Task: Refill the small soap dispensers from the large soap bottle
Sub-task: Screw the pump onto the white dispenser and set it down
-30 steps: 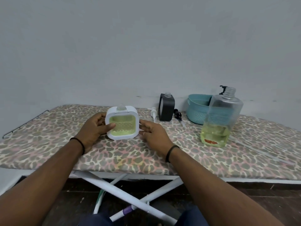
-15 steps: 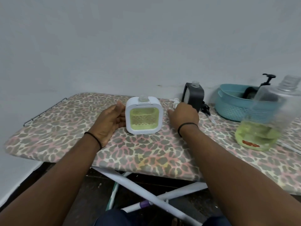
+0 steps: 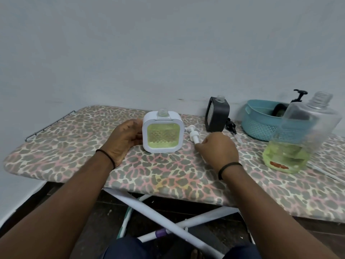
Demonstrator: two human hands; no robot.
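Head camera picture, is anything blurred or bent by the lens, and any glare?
In the head view the large soap bottle at the right is smeared by blur, while the white dispenser looks sharper. The wide-angle lens bows the ironing board, and the edges look stretched. Lighting is soft and dim, with no strong glare or hard shadows; the right hand is slightly soft.
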